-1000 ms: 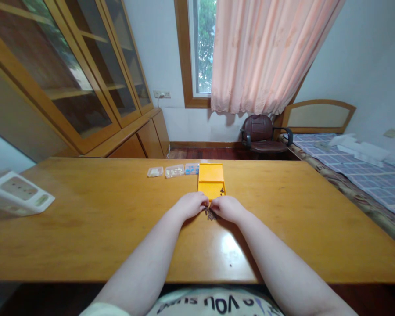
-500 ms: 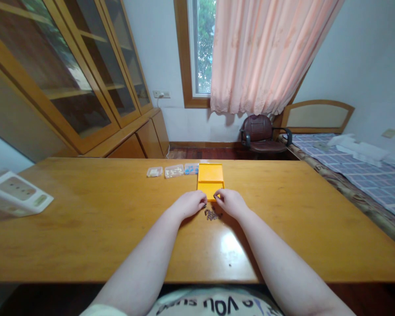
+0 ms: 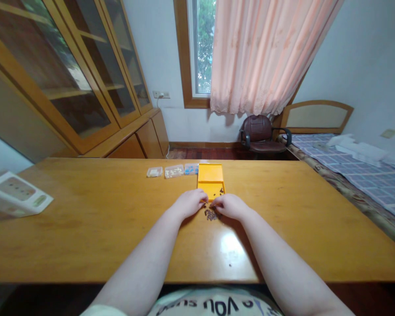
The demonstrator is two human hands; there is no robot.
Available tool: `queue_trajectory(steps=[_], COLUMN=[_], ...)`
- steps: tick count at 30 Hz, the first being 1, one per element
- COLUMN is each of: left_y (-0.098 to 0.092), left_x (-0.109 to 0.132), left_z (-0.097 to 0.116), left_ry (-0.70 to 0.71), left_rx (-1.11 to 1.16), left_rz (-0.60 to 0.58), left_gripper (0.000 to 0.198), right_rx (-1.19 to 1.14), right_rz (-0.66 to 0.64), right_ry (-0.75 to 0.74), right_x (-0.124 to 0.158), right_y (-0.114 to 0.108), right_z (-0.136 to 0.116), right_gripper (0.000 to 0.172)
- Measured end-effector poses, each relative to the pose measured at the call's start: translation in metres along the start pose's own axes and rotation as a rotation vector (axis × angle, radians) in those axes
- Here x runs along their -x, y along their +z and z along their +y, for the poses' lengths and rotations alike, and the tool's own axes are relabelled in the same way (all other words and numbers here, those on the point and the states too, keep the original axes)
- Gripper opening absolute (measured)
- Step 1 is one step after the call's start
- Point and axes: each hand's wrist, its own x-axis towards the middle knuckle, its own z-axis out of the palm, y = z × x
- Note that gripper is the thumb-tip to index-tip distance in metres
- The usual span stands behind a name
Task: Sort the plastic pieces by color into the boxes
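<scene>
A heap of small dark brown pieces (image 3: 211,215) lies on the table just in front of a yellow two-part tray (image 3: 210,173). A few more dark pieces (image 3: 221,191) rest in the tray's near compartment. My left hand (image 3: 193,202) is at the tray's near left corner, its fingers closed, with a small dark piece showing at the fingertips. My right hand (image 3: 233,206) reaches in from the other side, thumb and fingers pinched together at the heap's upper edge. What lies between its fingertips is too small to make out.
Beyond the hands stand clear plastic boxes: one with pale pieces (image 3: 174,171), one with blue pieces (image 3: 191,169), and a smaller one (image 3: 154,172). A white box (image 3: 19,193) stands at the table's left. One dark speck (image 3: 230,265) lies near the front edge.
My right hand has moved back from the tray's near compartment to the heap, uncovering dark pieces in the tray. My left hand has stayed almost in place.
</scene>
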Motion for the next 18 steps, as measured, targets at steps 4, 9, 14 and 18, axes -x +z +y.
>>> queue_trajectory(steps=[4,9,14,18], left_y=[0.0015,0.0021,0.0018,0.0009], left_x=[0.0005,-0.0003,-0.0009,-0.0008], left_z=[0.0022,0.0019,0.0034,0.005], left_ry=[0.072,0.055,0.05,0.037], left_rx=[0.016,-0.001,0.014,0.014], left_rz=[-0.105,-0.152,-0.155,-0.151], left_gripper=[0.02,0.017,0.015,0.013], right_rx=[0.026,0.084,0.14,0.162], right_rz=[-0.039,-0.039,0.007,-0.017], right_ry=[-0.023,0.039,0.065,0.085], right_x=[-0.0003,-0.0011,-0.0014,-0.0022], right_y=[0.0004,-0.0023,-0.0037,-0.0032], right_z=[0.001,-0.0016,-0.0038,-0.0048], right_gripper=[0.034,0.03,0.026,0.025])
